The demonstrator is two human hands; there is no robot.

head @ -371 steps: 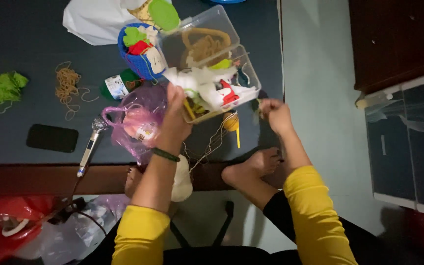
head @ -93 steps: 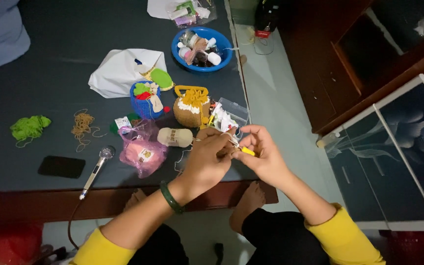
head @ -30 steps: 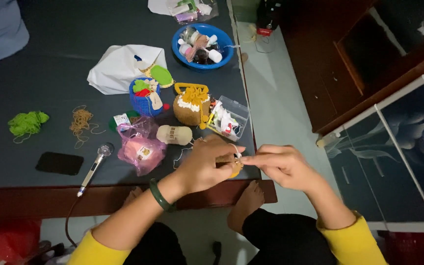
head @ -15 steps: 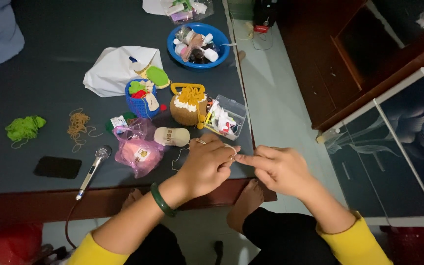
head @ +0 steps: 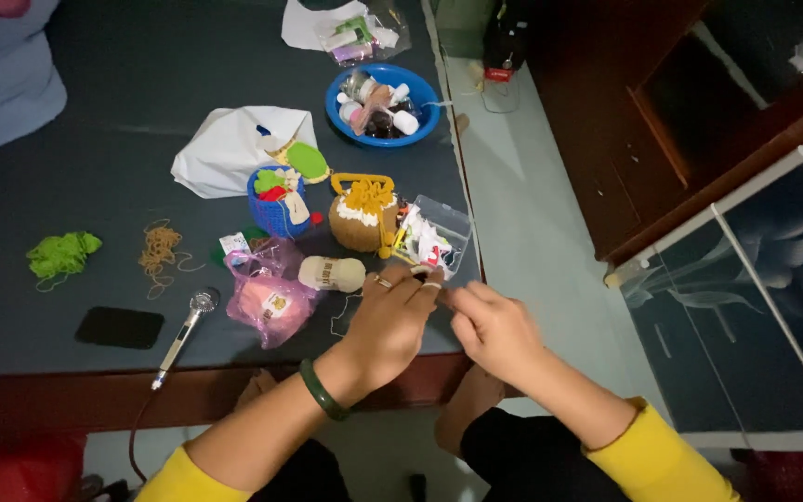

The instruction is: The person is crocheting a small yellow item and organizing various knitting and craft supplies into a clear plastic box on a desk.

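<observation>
Both hands [head: 448, 321] dropped below clear box [head: 431, 237]; cream spool [head: 331, 273] beside

- My dark desk [head: 123, 130] carries a blue bowl [head: 346, 116], white bag [head: 225, 153], blue basket [head: 271, 216].
- Also on it: green yarn [head: 62, 254], rubber bands [head: 158, 249], black phone [head: 120, 327], pink bag [head: 267, 297], clear box [head: 434, 237].

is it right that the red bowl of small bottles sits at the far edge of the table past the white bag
Not quite: the bowl is blue, not red. The head view shows it holding small bottles near the far edge of the table, past the white bag.
</observation>
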